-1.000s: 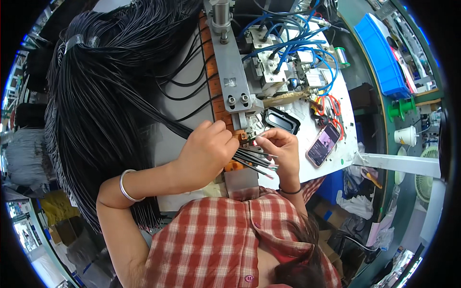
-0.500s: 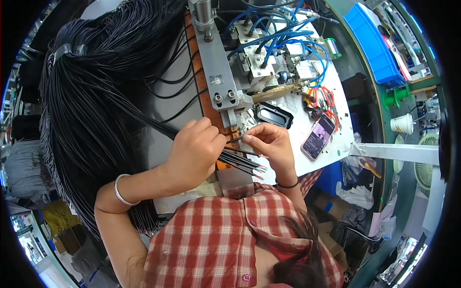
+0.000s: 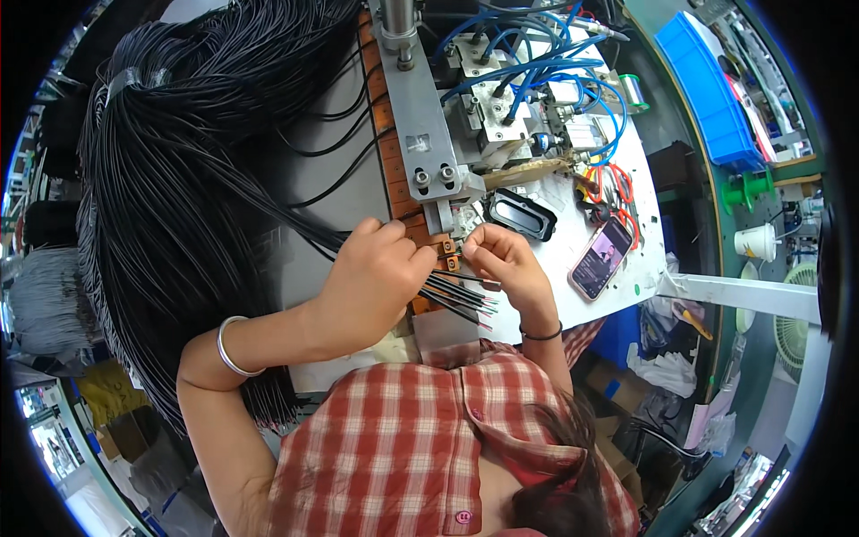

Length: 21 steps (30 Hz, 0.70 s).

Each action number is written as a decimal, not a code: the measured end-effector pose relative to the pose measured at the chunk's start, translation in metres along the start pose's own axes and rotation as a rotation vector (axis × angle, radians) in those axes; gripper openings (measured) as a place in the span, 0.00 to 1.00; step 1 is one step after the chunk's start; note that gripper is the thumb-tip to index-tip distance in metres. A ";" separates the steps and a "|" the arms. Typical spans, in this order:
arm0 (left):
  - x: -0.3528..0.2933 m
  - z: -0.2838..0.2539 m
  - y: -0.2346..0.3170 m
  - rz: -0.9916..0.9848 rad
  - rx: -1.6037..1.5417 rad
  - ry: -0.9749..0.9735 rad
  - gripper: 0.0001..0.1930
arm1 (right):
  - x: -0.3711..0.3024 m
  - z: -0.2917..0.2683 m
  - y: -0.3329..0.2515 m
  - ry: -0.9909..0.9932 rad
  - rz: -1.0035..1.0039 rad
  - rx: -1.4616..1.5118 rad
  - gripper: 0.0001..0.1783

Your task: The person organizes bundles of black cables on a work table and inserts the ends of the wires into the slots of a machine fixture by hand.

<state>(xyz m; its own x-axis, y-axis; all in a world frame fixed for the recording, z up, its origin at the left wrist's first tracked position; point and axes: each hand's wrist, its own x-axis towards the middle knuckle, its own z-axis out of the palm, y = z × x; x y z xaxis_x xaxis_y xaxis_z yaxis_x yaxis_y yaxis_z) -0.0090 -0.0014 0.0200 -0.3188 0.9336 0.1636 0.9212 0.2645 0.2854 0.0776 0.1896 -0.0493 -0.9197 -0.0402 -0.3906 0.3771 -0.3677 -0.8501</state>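
Observation:
My left hand (image 3: pixel 374 285) is closed around a handful of thin black cables (image 3: pixel 452 291), whose stripped ends with pinkish and greenish wires fan out to its right. My right hand (image 3: pixel 514 273) pinches with thumb and forefinger at the tip of one cable, beside small orange blocks (image 3: pixel 450 256) under the press. The pinched tip is mostly hidden by the fingers. Both hands are just below the grey metal arm (image 3: pixel 416 116) of the press, along the orange rail (image 3: pixel 395 166) where other black cables lie across.
A large bundle of black cables (image 3: pixel 170 215) fills the left. Blue air hoses (image 3: pixel 537 67) feed metal blocks (image 3: pixel 497 116) at the back. A black-rimmed tray (image 3: pixel 522 215), red-handled cutters (image 3: pixel 624 183) and a phone (image 3: pixel 599 259) lie on the right; a blue bin (image 3: pixel 711 94) stands beyond.
My right hand has brought a cable tip, earlier held out straight between my hands, up to the orange blocks. My left hand has shifted slightly right with the bundle. The whole view moved a little.

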 end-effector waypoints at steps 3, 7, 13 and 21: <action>0.002 0.006 -0.005 0.055 0.007 0.035 0.10 | 0.000 0.002 0.001 0.073 -0.029 -0.049 0.03; 0.004 0.001 -0.003 0.040 0.004 0.066 0.10 | -0.002 0.009 0.006 0.236 -0.282 -0.161 0.03; 0.003 -0.005 0.000 0.052 -0.019 0.054 0.10 | -0.015 0.009 0.000 0.202 -0.272 -0.023 0.04; 0.001 -0.003 0.000 -0.070 -0.126 0.066 0.10 | -0.018 0.020 -0.005 0.228 -0.308 0.018 0.03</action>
<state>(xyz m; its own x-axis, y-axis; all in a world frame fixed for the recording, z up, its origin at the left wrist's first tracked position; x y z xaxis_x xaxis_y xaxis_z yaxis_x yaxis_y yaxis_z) -0.0100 -0.0010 0.0225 -0.3987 0.8951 0.1995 0.8622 0.2918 0.4141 0.0903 0.1740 -0.0306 -0.9410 0.2816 -0.1876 0.0825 -0.3467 -0.9343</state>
